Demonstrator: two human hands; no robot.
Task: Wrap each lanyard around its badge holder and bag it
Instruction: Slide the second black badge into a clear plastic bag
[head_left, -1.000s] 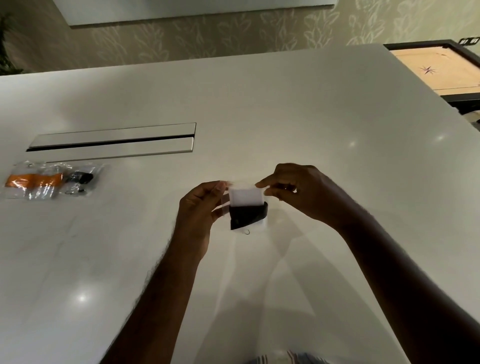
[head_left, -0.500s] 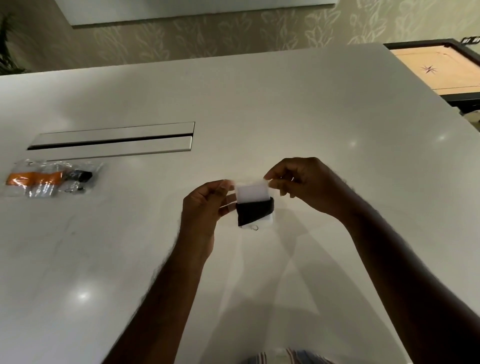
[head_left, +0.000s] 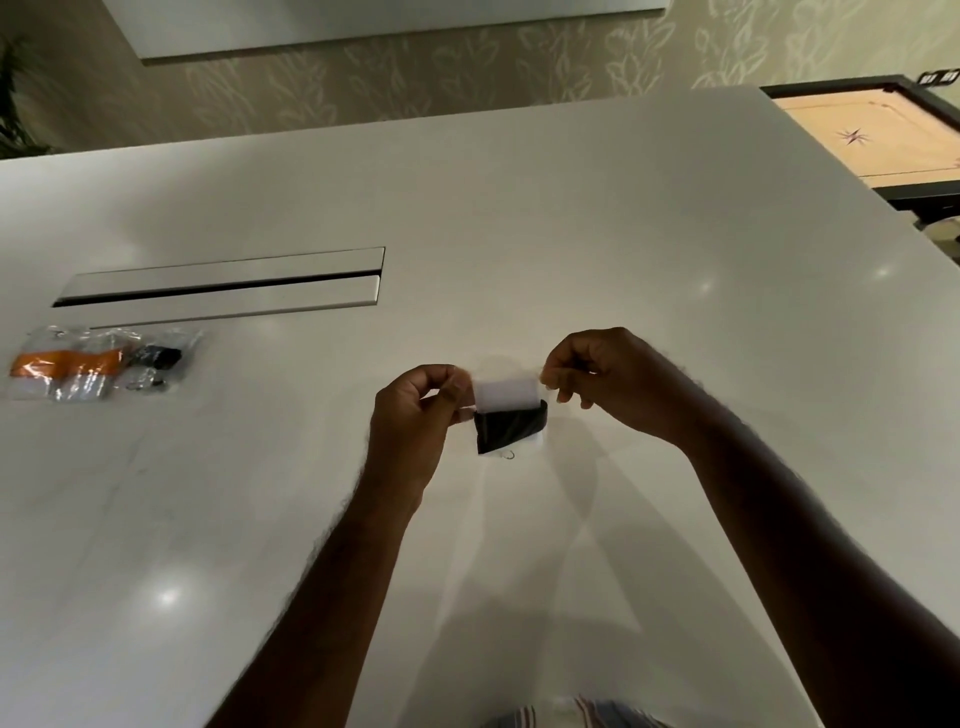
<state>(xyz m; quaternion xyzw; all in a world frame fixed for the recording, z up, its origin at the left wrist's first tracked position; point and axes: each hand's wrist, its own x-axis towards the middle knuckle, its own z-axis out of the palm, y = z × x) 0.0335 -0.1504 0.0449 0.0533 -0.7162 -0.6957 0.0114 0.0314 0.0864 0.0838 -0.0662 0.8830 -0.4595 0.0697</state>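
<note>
Between my hands, above the white table (head_left: 623, 260), hangs a white badge holder (head_left: 506, 396) with a black lanyard (head_left: 509, 428) wound around its lower half; a small metal hook (head_left: 508, 455) dangles below. A thin clear bag seems to enclose it, though its edges are hard to make out. My left hand (head_left: 415, 415) pinches the top left corner and my right hand (head_left: 597, 379) pinches the top right corner. At the far left of the table lie clear bags (head_left: 104, 364) holding an orange lanyard (head_left: 67, 362) and a black one (head_left: 156, 356).
A long metal cable slot (head_left: 223, 283) is set into the table behind the bagged items. A carrom board (head_left: 872, 140) stands beyond the table's right edge. A patterned wall runs along the back.
Both hands have spread slightly apart at the top of the badge holder and drifted a little to the right. The bagged items on the left have stayed put.
</note>
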